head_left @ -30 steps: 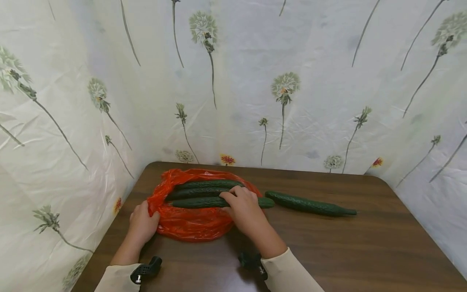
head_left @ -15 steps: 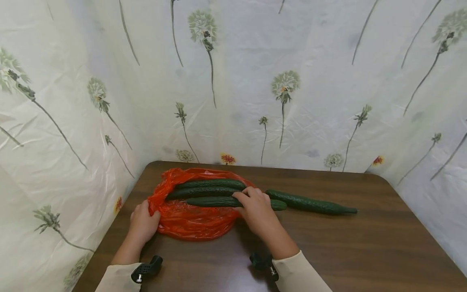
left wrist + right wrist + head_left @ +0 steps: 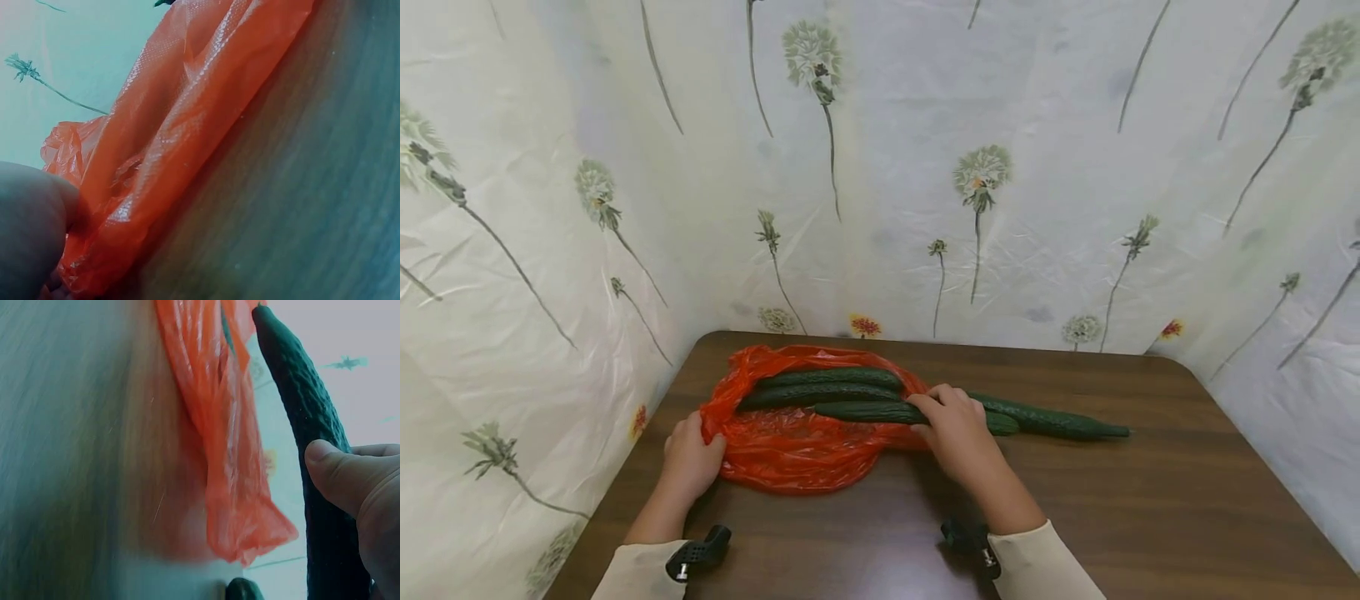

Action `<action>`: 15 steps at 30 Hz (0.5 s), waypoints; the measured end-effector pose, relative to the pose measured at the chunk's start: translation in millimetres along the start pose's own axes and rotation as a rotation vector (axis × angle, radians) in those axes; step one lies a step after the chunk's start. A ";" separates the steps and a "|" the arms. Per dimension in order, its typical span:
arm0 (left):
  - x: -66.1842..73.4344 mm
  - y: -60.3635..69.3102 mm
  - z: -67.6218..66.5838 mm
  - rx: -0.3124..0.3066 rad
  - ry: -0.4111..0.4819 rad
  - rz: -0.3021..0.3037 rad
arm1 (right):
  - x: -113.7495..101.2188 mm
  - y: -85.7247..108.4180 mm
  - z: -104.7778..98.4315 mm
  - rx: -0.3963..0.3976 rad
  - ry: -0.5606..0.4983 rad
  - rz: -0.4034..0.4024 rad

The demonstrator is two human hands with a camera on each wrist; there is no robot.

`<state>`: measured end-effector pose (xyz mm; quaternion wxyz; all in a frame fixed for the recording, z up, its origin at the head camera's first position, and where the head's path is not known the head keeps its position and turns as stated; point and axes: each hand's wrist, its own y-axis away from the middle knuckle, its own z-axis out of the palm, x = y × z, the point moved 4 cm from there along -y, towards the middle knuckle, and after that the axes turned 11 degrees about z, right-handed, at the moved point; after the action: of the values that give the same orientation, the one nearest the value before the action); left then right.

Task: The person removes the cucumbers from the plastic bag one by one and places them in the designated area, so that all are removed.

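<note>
My right hand (image 3: pixel 958 429) grips a long green cucumber (image 3: pixel 865 412) round its right part, its left end still over the red plastic bag (image 3: pixel 797 467). In the right wrist view the thumb lies across this cucumber (image 3: pixel 300 387), which is lifted beside the bag (image 3: pixel 234 487). My left hand (image 3: pixel 691 457) pinches the bag's left edge; the left wrist view shows the thumb side against the crumpled film (image 3: pixel 162 144). Two more cucumbers (image 3: pixel 820 393) lie side by side in the bag. Another cucumber (image 3: pixel 1052 419) rests on the table to the right, partly hidden behind the held one.
The brown wooden table (image 3: pixel 1120 508) has rounded far corners. A white curtain-like sheet (image 3: pixel 880 183) with dandelion prints stands behind it and along both sides. Black wrist-camera mounts (image 3: pixel 700 550) sit at both sleeves.
My right hand has moved right with its cucumber, drawing it partly out across the bag's right edge and in front of the loose cucumber. The left hand keeps its place on the bag.
</note>
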<state>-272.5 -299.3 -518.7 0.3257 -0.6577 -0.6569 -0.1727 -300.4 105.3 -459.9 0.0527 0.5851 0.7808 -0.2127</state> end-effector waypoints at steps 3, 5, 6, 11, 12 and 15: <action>-2.3 1.7 0.0 -0.002 0.003 -0.009 | 4.4 2.4 0.6 -0.001 0.012 -0.004; -3.4 2.8 0.2 -0.001 0.000 -0.007 | 7.8 3.7 0.3 0.001 0.025 -0.010; -3.5 2.9 0.3 0.001 -0.003 -0.004 | 9.9 4.2 0.0 0.001 0.027 -0.011; -3.4 1.6 0.9 0.009 -0.018 0.008 | 21.4 7.2 -3.4 0.027 0.028 -0.023; -3.0 0.7 0.9 0.011 -0.020 0.010 | 24.0 7.9 -3.8 0.028 0.026 -0.020; -1.0 -1.8 0.4 0.016 -0.027 0.018 | 31.7 10.8 -5.1 0.029 0.025 -0.006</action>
<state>-274.5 -299.9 -519.2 0.3235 -0.6633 -0.6566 -0.1555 -299.3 138.0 -468.8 0.0339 0.5862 0.7799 -0.2169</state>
